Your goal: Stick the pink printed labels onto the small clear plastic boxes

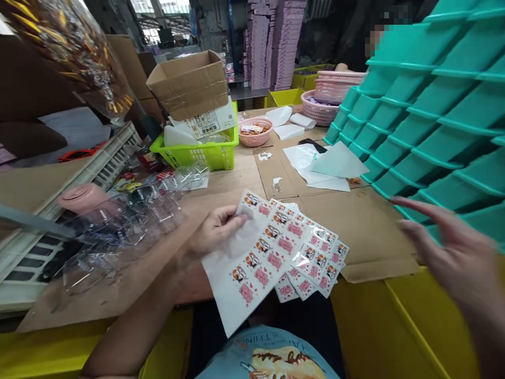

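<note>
Left hand (215, 230) has the big sticker sheet (263, 259) pinched, sheet lying right of those fingers, long side slanting near-left to far-right. Right hand (453, 250) is farther off, fingers open, kinda blurry.

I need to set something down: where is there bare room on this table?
Bare cardboard lies between the sticker sheets and the teal bins; bare wood shows between the green basket and the left hand. The left side is crowded with clear plastic packaging.
</note>
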A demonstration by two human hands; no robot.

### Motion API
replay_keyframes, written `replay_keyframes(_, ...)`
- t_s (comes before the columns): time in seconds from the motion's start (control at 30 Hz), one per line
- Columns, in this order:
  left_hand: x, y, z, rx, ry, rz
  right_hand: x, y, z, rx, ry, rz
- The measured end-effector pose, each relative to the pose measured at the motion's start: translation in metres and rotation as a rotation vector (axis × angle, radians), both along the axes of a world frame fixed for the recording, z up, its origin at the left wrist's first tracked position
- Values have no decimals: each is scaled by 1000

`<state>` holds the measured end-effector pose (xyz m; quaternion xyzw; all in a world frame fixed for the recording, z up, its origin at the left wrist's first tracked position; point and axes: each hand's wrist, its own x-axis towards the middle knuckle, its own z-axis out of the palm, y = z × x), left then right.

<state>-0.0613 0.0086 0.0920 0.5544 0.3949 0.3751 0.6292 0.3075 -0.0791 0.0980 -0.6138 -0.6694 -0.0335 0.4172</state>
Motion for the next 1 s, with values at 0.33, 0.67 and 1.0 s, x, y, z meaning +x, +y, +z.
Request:
replay_keyframes(0.33,38,-1,-47,-94,-212,172,-146,76,-29,35,-145,441)
replay_keyframes(0.67,37,-3,-61,-135,-255,103,-161,78,-46,108,-159,442)
replay_keyframes(1.0,37,6,-68,-60,-126,151,-156,101,-59,32,318,407)
